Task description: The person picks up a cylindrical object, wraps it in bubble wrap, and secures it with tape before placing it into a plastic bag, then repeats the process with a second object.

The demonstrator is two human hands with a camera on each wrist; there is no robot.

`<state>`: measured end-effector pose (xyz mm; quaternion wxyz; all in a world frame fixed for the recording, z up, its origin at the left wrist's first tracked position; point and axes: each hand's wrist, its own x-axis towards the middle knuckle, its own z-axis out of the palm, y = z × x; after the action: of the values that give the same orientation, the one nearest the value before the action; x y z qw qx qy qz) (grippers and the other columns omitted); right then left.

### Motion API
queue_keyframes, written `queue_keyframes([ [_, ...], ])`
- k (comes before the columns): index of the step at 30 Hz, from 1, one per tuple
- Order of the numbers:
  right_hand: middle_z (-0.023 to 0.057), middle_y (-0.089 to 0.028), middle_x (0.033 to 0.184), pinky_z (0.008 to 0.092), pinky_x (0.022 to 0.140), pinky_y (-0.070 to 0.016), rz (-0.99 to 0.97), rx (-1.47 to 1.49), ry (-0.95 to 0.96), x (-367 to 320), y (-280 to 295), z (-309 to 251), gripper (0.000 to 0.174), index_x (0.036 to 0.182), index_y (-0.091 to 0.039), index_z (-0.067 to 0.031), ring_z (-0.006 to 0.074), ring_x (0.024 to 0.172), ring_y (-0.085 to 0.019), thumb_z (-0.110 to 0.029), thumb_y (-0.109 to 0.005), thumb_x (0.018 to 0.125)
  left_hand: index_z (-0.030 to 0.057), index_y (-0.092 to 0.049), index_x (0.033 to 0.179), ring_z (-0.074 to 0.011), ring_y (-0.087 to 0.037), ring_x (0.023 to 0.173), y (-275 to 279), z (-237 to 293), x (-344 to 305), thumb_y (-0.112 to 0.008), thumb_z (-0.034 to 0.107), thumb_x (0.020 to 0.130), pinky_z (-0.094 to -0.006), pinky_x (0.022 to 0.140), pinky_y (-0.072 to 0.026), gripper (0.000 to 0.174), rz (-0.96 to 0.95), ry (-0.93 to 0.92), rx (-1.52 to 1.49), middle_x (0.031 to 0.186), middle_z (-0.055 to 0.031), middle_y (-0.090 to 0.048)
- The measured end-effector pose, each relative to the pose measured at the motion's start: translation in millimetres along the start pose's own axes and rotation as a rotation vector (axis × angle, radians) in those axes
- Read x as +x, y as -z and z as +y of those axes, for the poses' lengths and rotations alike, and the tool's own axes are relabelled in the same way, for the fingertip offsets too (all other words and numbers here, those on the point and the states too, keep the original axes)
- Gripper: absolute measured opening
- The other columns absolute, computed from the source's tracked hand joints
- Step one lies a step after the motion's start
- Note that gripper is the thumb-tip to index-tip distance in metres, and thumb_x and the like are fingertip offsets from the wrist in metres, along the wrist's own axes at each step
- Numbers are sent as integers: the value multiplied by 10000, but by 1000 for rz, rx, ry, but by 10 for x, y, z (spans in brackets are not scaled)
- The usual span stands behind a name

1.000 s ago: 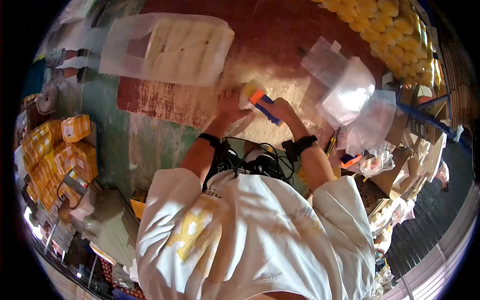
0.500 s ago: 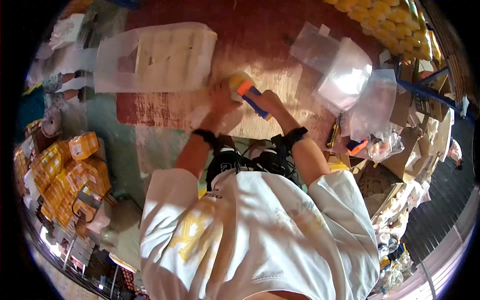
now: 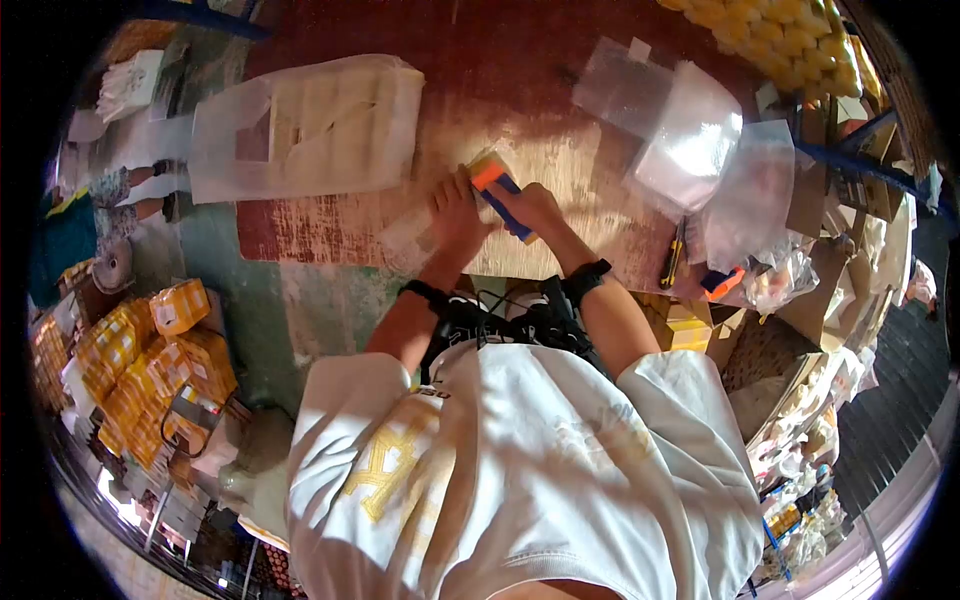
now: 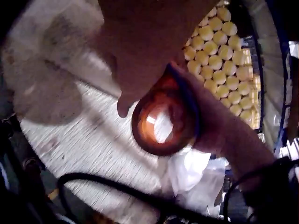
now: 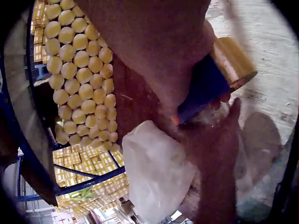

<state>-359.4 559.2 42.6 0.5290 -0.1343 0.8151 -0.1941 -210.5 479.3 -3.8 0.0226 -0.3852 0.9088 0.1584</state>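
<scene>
My right hand (image 3: 533,208) grips a blue and orange tape dispenser (image 3: 512,216) by its handle, low over the worn red tabletop (image 3: 560,150). The amber tape roll (image 5: 233,60) shows at its front in the right wrist view; the left wrist view looks into the roll's ring (image 4: 140,135). Just left of the dispenser lies my left hand (image 3: 458,215), its fingers extended on the tabletop and its thumb toward the dispenser. Thin see-through plastic (image 3: 405,240) shows beside and under the left hand.
A large clear bag with a pale padded block (image 3: 345,125) lies at the left. To the right are a stack of clear bags (image 3: 690,140), a yellow-black cutter (image 3: 674,255) and another orange tape dispenser (image 3: 722,285). Rows of yellow rolls (image 3: 770,40) stand at the far right.
The head view has shifted, moving the bagged block left and down in it. Both hands stay close together, the right still gripping the tape dispenser; the left hand's fingers now show closer to it.
</scene>
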Motion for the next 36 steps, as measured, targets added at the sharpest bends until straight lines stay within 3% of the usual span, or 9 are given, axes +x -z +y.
queue_keyframes([
  [2, 129, -706, 630, 336, 532, -569, 47, -9, 15, 146, -121, 121, 741, 729, -721, 49, 214, 551, -714, -675, -655, 871, 77, -420, 1490, -359, -492, 1303, -421, -154, -28, -905, 368, 604, -532, 1097, -374, 1052, 127, -55, 214, 1377, -186, -521],
  [7, 132, -707, 640, 333, 527, -567, -1, 102, -19, -134, -5, 64, 743, 722, -708, 58, 215, 549, -713, -670, -664, 869, 72, -316, 1561, -373, -469, 1318, -285, -642, 845, -914, 401, 607, -521, 1111, -355, 1173, -728, -178, -151, 1411, -183, -491],
  [15, 97, -711, 657, 336, 528, -573, 11, 192, -85, -157, -74, -23, 694, 766, -708, 0, 176, 568, -712, -683, -658, 881, 62, -364, 1504, -380, -470, 1324, -800, -339, 245, -915, 461, 586, -542, 1104, -357, 1143, 139, -130, 300, 1391, -192, -511],
  [17, 99, -715, 668, 333, 526, -572, 23, 183, -66, -201, -77, -12, 691, 779, -708, 0, 175, 571, -713, -682, -662, 878, 56, -406, 1476, -380, -472, 1325, -426, -354, 905, -902, 465, 598, -539, 1097, -369, 1088, -556, 110, -159, 1400, -190, -509],
  [19, 96, -721, 686, 335, 530, -575, 3, 176, -102, -113, -116, 47, 681, 790, -709, 0, 175, 573, -713, -674, -667, 877, 52, -440, 1453, -375, -475, 1326, -266, -438, 1002, -892, 465, 608, -534, 1088, -381, 1044, -760, 127, -294, 1406, -185, -509],
  [22, 87, -717, 681, 342, 529, -570, -26, 184, -120, -59, -85, 65, 678, 782, -706, 2, 170, 578, -712, -667, -668, 880, 59, -451, 1450, -342, -486, 1330, -221, -209, 362, -875, 453, 622, -511, 1075, -399, 1010, -13, -28, 28, 1404, -164, -525],
  [26, 116, -692, 623, 330, 510, -561, 41, 121, -76, 11, -171, 135, 716, 704, -702, 35, 207, 556, -713, -661, -668, 872, 76, -491, 1410, -322, -549, 1268, -791, -328, 143, -867, 404, 615, -510, 1030, -430, 938, 286, -116, 356, 1352, -150, -582],
  [33, 122, -696, 632, 329, 505, -557, 17, 143, -43, -16, -100, 123, 699, 720, -710, 23, 207, 560, -714, -655, -663, 884, 48, -553, 1311, -345, -635, 1157, -65, -538, 848, -908, 422, 569, -548, 996, -450, 904, -746, -200, -372, 1231, -165, -664],
  [36, 125, -697, 638, 330, 515, -559, 25, 175, -36, -173, -44, 14, 707, 723, -705, 31, 208, 561, -714, -658, -670, 880, 34, -499, 1410, -380, -558, 1256, 48, -171, 334, -909, 431, 588, -543, 1063, -397, 1001, 68, -196, 36, 1373, -186, -578],
])
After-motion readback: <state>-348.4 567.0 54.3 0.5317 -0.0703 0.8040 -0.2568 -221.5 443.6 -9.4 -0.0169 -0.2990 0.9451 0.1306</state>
